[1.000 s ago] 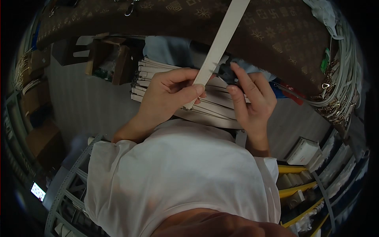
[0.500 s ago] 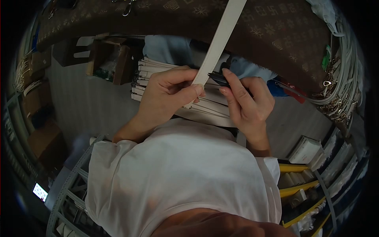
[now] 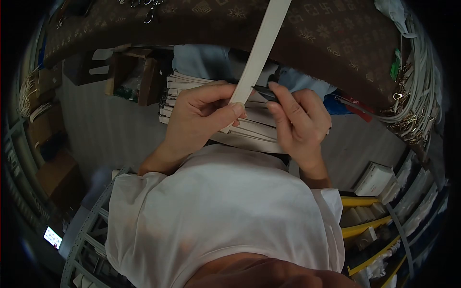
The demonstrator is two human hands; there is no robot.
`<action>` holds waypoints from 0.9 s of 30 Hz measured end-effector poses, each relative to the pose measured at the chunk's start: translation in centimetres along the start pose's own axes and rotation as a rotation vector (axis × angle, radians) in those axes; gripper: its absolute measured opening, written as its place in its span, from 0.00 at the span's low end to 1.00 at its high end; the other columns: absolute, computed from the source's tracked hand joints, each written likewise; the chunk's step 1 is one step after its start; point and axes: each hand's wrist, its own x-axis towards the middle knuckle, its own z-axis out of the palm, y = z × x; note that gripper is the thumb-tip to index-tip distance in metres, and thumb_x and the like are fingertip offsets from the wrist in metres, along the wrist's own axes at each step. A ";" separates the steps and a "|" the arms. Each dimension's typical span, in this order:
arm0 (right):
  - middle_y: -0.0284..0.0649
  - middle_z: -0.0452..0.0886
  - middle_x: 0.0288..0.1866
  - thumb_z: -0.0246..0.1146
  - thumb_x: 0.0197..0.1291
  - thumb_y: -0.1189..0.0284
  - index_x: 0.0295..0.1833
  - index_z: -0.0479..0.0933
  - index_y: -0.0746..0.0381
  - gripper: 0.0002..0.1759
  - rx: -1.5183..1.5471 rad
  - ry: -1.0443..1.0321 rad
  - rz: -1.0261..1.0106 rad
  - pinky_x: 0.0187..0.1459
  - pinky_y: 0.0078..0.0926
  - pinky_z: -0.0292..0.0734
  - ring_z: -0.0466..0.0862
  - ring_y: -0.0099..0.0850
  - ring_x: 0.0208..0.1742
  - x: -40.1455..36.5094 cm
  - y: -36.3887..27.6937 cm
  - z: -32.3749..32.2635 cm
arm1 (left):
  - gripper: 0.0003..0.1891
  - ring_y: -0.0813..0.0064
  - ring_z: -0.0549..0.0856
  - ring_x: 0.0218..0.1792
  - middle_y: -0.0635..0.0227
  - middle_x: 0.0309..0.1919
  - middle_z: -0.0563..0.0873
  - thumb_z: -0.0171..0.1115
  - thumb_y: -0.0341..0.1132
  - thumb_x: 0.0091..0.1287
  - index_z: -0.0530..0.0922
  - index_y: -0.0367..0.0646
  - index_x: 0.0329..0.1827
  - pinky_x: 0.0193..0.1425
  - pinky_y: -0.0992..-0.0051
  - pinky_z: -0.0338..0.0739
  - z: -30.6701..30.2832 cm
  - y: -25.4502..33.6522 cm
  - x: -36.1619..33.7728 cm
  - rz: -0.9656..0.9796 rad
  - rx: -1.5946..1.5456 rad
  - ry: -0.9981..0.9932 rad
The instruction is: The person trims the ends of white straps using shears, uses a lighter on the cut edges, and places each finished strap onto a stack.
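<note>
A long cream strap with a stitched edge slants from my left hand up over the cloth-covered table. Its lower end is pinched between the thumb and fingers of that hand. My right hand is closed around a small black pointed tool, whose tip meets or nearly meets the strap's right edge; the exact kind of tool is hard to make out. Below both hands lies a stack of similar cream straps across my lap, partly hidden by my hands.
A brown patterned cloth covers the table ahead. Straps with metal clasps hang in a bundle at right. An open cardboard box stands at left. Metal shelving and yellow-edged shelves flank me.
The view has shifted slightly. The strap appears a little further left, with both hands keeping nearly the same hold. The black tool stays at the strap's right edge.
</note>
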 end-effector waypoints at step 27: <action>0.34 0.66 0.19 0.68 0.41 0.72 0.43 0.79 0.59 0.18 -0.034 -0.011 0.035 0.17 0.21 0.61 0.67 0.26 0.18 0.3 0.0 -0.1 | 0.16 0.80 0.77 0.29 0.64 0.28 0.80 0.54 0.25 0.56 0.74 0.30 0.48 0.33 0.81 0.72 0.1 0.0 0.4 -0.056 -0.076 0.012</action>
